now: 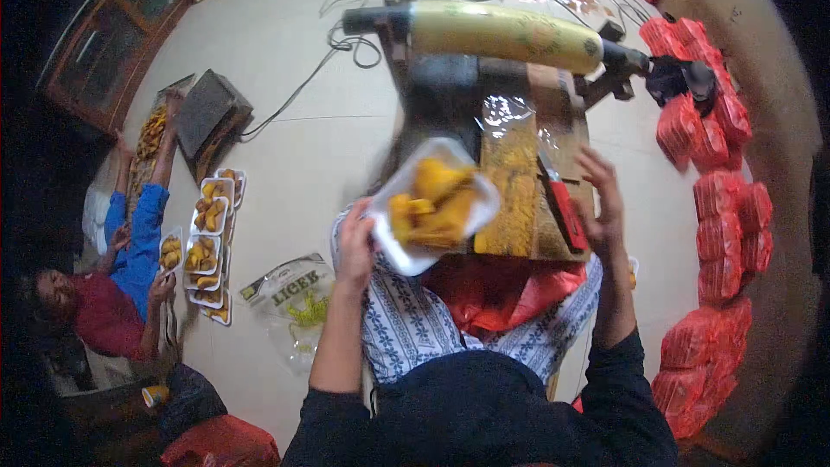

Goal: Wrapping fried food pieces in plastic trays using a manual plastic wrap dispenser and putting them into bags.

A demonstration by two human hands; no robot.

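Note:
My left hand [355,241] grips the left edge of a white foam tray [405,264] holding yellow-orange food pieces [431,204], tilted and blurred above my lap. My right hand [602,204] is raised with its fingers apart, holding nothing, beside a red-handled tool [565,214] that lies on the work stand. Between the tray and the tool, a yellow-brown padded strip [509,194] partly covered by clear film runs along the stand. Across the stand's far end is a roll of yellowish film [506,34] on a dark shaft.
A co-worker [107,311] sits at the left near stacked filled trays [209,240]. Red plastic-wrapped bundles [718,230] line the right side. A printed plastic bag [295,311] lies on the floor by my left arm. Cables [292,91] run across the floor behind a dark box [211,113].

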